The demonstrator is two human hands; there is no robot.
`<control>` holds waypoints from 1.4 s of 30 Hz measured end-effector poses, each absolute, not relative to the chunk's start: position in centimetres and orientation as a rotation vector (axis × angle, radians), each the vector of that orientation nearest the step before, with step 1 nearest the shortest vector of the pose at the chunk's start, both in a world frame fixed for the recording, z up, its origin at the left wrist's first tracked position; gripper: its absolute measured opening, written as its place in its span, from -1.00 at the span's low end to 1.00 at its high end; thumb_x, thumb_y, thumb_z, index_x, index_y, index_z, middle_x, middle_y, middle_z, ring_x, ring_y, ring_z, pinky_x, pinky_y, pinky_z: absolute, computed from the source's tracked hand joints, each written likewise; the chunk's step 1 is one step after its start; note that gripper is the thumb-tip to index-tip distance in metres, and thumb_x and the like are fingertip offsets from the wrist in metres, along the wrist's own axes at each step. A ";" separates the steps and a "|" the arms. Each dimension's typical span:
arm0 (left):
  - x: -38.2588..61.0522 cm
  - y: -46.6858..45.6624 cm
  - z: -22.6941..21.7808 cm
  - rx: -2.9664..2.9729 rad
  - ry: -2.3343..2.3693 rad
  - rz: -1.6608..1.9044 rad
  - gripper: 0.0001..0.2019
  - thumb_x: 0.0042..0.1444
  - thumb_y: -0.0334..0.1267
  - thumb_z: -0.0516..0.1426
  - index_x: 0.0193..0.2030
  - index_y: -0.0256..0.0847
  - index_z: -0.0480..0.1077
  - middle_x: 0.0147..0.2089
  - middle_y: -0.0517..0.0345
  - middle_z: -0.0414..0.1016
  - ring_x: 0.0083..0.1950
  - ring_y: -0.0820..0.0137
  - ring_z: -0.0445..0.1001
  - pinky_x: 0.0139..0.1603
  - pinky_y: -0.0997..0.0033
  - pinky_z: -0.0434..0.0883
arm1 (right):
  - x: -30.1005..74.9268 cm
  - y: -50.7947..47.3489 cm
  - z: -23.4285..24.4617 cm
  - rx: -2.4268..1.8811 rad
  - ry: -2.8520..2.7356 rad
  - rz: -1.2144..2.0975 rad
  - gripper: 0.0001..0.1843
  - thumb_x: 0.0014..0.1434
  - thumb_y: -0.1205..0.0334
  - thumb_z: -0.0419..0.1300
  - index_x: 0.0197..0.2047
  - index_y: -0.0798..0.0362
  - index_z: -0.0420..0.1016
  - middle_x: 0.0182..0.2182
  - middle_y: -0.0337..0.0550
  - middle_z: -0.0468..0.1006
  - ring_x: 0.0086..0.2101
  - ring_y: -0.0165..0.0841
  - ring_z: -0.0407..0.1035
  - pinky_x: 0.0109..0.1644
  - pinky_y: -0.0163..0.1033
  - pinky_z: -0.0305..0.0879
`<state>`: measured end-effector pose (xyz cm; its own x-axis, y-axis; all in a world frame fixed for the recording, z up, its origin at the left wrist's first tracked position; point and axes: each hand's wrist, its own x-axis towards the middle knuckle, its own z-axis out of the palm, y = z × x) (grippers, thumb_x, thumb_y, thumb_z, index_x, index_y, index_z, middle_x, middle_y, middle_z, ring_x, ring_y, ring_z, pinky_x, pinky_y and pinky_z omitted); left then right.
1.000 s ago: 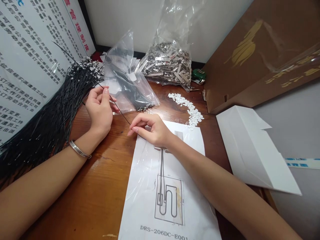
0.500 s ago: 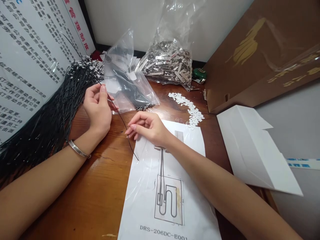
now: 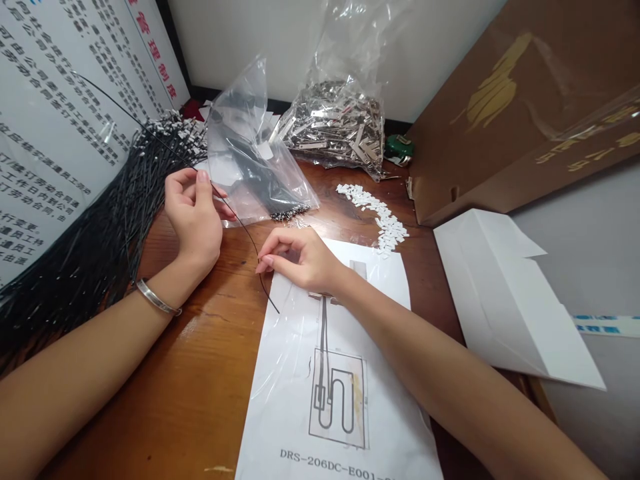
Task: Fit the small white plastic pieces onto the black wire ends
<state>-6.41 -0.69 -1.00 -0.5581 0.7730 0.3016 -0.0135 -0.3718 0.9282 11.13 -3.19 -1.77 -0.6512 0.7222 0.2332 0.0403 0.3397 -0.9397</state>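
A thin black wire [image 3: 240, 219] runs slantwise between my two hands. My left hand [image 3: 194, 213] pinches it between thumb and fingers, and its far end sticks out to the upper left, in front of the printed board. Lower down, the fingertips of my right hand [image 3: 295, 257] are closed on the same wire, and its near end hangs free over the left edge of the printed drawing sheet [image 3: 285, 413]. Beyond my left hand lies a big bundle of black wires [image 3: 115, 213] with white ends. A clear plastic bag [image 3: 250, 160] of black pieces sits just past both hands.
Behind stands a clear bag of flat metal strips [image 3: 335, 130], with a green object [image 3: 399, 148] beside it. Small white pieces [image 3: 383, 217] lie scattered on the wooden table [image 3: 195, 387]. A brown box [image 3: 500, 100] and folded white card [image 3: 505, 293] border the right.
The wire's far end has swung left and its near end has risen slightly. My right fingertips have drawn together on the wire; my left hand has shifted slightly left.
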 end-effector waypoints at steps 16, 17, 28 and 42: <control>-6.4 -0.8 -0.9 1.065 1.341 1.969 -0.86 0.29 -0.29 0.12 -0.23 -0.11 0.18 -0.54 0.45 0.41 -0.73 0.61 0.30 -0.70 0.52 0.26 | 10.9 -4.1 -1.5 -0.561 -2.135 1.223 -0.93 0.06 0.38 0.10 -0.41 0.05 0.37 -0.53 -0.25 0.58 -0.53 -0.47 0.42 -0.43 -0.35 0.30; -6.4 -0.8 -1.0 1.071 1.344 1.965 -0.87 0.29 -0.30 0.11 -0.23 -0.11 0.18 -0.53 0.45 0.41 -0.72 0.61 0.30 -0.70 0.52 0.27 | 11.0 -4.0 -1.5 -0.558 -2.131 1.216 -0.93 0.05 0.39 0.09 -0.42 0.04 0.36 -0.54 -0.25 0.57 -0.54 -0.47 0.41 -0.43 -0.35 0.31; -6.5 -0.8 -1.0 1.070 1.357 1.966 -0.87 0.30 -0.29 0.11 -0.23 -0.12 0.18 -0.52 0.45 0.42 -0.72 0.62 0.30 -0.71 0.51 0.24 | 11.4 -3.4 -1.7 -0.512 -2.171 1.158 -0.90 0.02 0.42 0.09 -0.45 0.04 0.33 -0.59 -0.25 0.53 -0.56 -0.46 0.38 -0.42 -0.32 0.28; -6.3 -0.7 -1.0 1.010 1.290 1.917 -0.91 0.28 -0.29 0.12 -0.23 -0.11 0.24 -0.54 0.43 0.40 -0.70 0.60 0.29 -0.66 0.52 0.24 | 10.8 -3.5 -2.1 -0.591 -1.712 1.607 -0.90 0.11 0.23 0.22 -0.36 0.07 0.39 -0.46 -0.16 0.64 -0.54 -0.44 0.49 -0.47 -0.34 0.40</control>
<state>-6.32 -0.71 -0.96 -0.5228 0.8135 0.2547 -0.0706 -0.3391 0.9381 10.84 -3.50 -2.11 -0.6471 0.7402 0.1826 -0.1353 0.1243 -0.9830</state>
